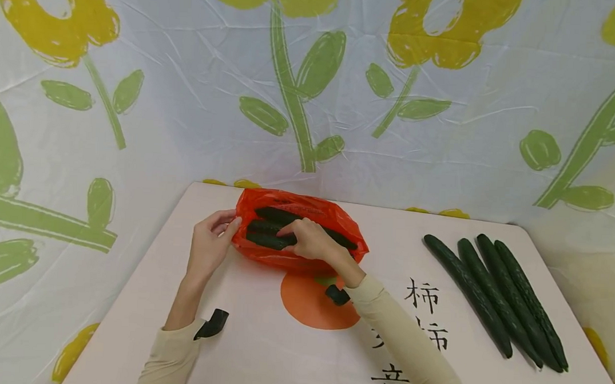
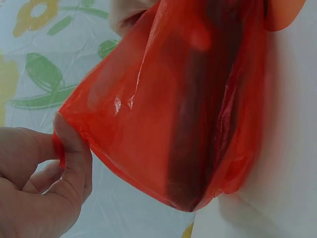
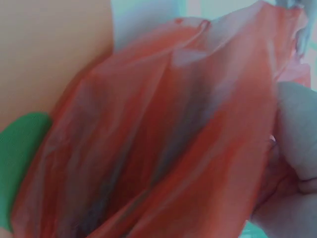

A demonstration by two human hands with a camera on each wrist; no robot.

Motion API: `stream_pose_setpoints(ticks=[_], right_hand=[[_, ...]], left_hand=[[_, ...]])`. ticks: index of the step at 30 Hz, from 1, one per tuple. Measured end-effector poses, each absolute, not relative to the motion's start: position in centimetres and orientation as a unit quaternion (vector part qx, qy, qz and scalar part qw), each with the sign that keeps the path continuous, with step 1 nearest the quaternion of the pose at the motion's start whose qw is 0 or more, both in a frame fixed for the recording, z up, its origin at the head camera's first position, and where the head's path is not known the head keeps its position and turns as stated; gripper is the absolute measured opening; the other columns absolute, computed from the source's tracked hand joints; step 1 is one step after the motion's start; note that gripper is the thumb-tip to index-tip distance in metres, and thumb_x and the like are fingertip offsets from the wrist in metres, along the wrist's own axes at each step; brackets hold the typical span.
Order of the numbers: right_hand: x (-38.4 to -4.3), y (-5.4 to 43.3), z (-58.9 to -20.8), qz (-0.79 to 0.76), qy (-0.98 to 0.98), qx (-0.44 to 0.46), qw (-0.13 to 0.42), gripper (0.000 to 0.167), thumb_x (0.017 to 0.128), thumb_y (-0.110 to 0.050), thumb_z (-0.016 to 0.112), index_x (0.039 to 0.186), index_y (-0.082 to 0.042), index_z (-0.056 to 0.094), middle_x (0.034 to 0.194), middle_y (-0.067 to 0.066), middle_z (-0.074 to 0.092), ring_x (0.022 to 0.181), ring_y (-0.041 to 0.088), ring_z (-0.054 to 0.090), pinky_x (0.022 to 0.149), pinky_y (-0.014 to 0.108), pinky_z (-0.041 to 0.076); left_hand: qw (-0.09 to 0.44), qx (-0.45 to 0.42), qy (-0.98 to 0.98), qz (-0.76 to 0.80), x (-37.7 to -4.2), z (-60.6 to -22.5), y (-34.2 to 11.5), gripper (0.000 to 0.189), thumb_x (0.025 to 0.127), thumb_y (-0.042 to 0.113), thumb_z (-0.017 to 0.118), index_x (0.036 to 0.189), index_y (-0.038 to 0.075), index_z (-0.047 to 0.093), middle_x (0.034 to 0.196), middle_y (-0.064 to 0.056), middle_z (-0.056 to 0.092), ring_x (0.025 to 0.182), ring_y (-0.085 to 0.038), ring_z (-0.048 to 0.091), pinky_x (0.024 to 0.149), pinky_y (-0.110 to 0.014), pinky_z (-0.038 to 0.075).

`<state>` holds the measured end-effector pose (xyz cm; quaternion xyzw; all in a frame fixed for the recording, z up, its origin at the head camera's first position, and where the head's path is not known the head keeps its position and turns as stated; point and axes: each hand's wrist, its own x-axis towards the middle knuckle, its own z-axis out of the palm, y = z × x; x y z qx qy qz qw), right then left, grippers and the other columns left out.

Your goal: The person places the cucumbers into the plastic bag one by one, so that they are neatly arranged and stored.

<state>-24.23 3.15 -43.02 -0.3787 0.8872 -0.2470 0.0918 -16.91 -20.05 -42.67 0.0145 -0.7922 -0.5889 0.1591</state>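
A red plastic bag (image 1: 332, 211) lies at the back of the table with its mouth facing up, and several dark green cucumbers (image 1: 266, 239) show inside it. At the bag's left end my left hand (image 1: 212, 242) pinches the rim. Thumb and fingers of that left hand (image 2: 59, 173) hold the thin plastic stretched out in the left wrist view. My right hand (image 1: 313, 240) reaches in over the near edge and grips a cucumber among the others; its fingertips are partly hidden. The bag's side (image 3: 163, 124) covers most of that hand's grasp in the right wrist view.
Several cucumbers (image 1: 493, 297) lie side by side on the right of the table (image 1: 259, 350). The tabletop carries a printed orange persimmon (image 1: 302, 306) and black characters. A flower-patterned sheet (image 1: 188, 95) hangs behind the table and along its sides.
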Motion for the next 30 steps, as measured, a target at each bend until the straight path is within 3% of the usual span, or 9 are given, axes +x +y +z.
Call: stream_pose_setpoints(ticks=[5, 10, 14, 18, 20, 22, 25, 28, 30], right_hand=[[-24.9, 3.3, -43.3, -0.216, 0.881, -0.406, 0.111, 0.032, 0.091, -0.005, 0.078, 0.122, -0.008, 0.076, 0.117, 0.006, 0.075, 0.110, 0.025, 0.068, 0.099, 0.039, 0.054], [-25.3, 2.7, -42.7, -0.203, 0.873, -0.428, 0.115, 0.032, 0.090, -0.007, 0.079, 0.122, -0.009, 0.077, 0.118, 0.004, 0.075, 0.110, 0.023, 0.067, 0.099, 0.040, 0.053], [-25.6, 2.3, -42.4, -0.198, 0.878, -0.421, 0.115, 0.034, 0.088, -0.013, 0.082, 0.122, -0.011, 0.077, 0.118, 0.002, 0.075, 0.112, 0.023, 0.066, 0.099, 0.041, 0.053], [-25.7, 2.3, -42.8, -0.206, 0.873, -0.423, 0.130, 0.035, 0.087, -0.016, 0.084, 0.121, -0.009, 0.077, 0.117, 0.003, 0.076, 0.108, 0.021, 0.068, 0.097, 0.035, 0.054], [-25.7, 2.3, -43.0, -0.212, 0.869, -0.426, 0.136, 0.035, 0.087, -0.016, 0.084, 0.120, -0.008, 0.077, 0.113, 0.003, 0.076, 0.101, 0.021, 0.070, 0.091, 0.032, 0.055], [-25.7, 2.3, -43.2, -0.214, 0.864, -0.435, 0.137, 0.027, 0.088, -0.013, 0.083, 0.115, -0.008, 0.079, 0.105, 0.003, 0.078, 0.091, 0.020, 0.069, 0.084, 0.030, 0.056], [-25.9, 2.3, -43.4, -0.217, 0.860, -0.441, 0.138, 0.023, 0.090, -0.010, 0.080, 0.112, -0.008, 0.080, 0.098, 0.004, 0.078, 0.080, 0.019, 0.066, 0.078, 0.029, 0.055], [-26.0, 2.4, -43.6, -0.217, 0.858, -0.442, 0.144, 0.024, 0.090, -0.007, 0.077, 0.115, -0.006, 0.079, 0.105, 0.006, 0.077, 0.087, 0.018, 0.070, 0.085, 0.031, 0.057], [-26.0, 2.4, -43.7, -0.219, 0.856, -0.444, 0.149, 0.028, 0.090, -0.007, 0.077, 0.118, -0.004, 0.077, 0.114, 0.008, 0.076, 0.098, 0.020, 0.072, 0.091, 0.034, 0.057]], left_hand=[[0.154, 0.023, -0.775, -0.613, -16.8, -42.5, -20.1, 0.026, 0.099, 0.009, 0.069, 0.121, -0.004, 0.070, 0.112, -0.022, 0.069, 0.075, -0.004, 0.065, 0.058, -0.022, 0.056], [0.149, 0.031, -0.785, -0.600, -16.7, -42.5, -19.9, 0.025, 0.099, 0.011, 0.069, 0.121, 0.000, 0.071, 0.110, -0.019, 0.070, 0.080, -0.011, 0.066, 0.064, -0.020, 0.057], [0.197, 0.017, -0.825, -0.529, -16.4, -42.1, -19.3, 0.024, 0.097, 0.011, 0.071, 0.120, 0.002, 0.072, 0.104, -0.015, 0.071, 0.084, -0.018, 0.065, 0.069, -0.013, 0.050], [0.275, -0.039, -0.849, -0.449, -15.6, -41.5, -17.8, 0.025, 0.093, 0.006, 0.075, 0.117, -0.001, 0.071, 0.103, -0.015, 0.069, 0.087, -0.027, 0.061, 0.075, -0.028, 0.052], [0.286, -0.084, -0.858, -0.419, -15.1, -41.2, -16.8, 0.021, 0.092, 0.004, 0.076, 0.112, -0.001, 0.072, 0.101, -0.014, 0.069, 0.090, -0.029, 0.060, 0.078, -0.038, 0.051], [0.259, -0.133, -0.873, -0.392, -14.5, -41.1, -15.7, 0.016, 0.090, 0.004, 0.078, 0.105, 0.001, 0.074, 0.096, -0.010, 0.069, 0.089, -0.027, 0.059, 0.079, -0.040, 0.051], [0.167, -0.210, -0.903, -0.336, -13.8, -41.6, -14.1, 0.014, 0.090, 0.007, 0.080, 0.102, 0.004, 0.075, 0.095, -0.006, 0.071, 0.090, -0.023, 0.062, 0.082, -0.037, 0.054], [0.079, -0.263, -0.918, -0.284, -13.3, -42.5, -12.7, 0.023, 0.089, 0.011, 0.081, 0.109, 0.002, 0.074, 0.105, -0.008, 0.073, 0.098, -0.025, 0.065, 0.093, -0.040, 0.055], [0.049, -0.284, -0.920, -0.265, -13.3, -43.2, -12.1, 0.029, 0.089, 0.010, 0.081, 0.114, -0.001, 0.073, 0.111, -0.011, 0.072, 0.106, -0.028, 0.065, 0.103, -0.045, 0.050]])
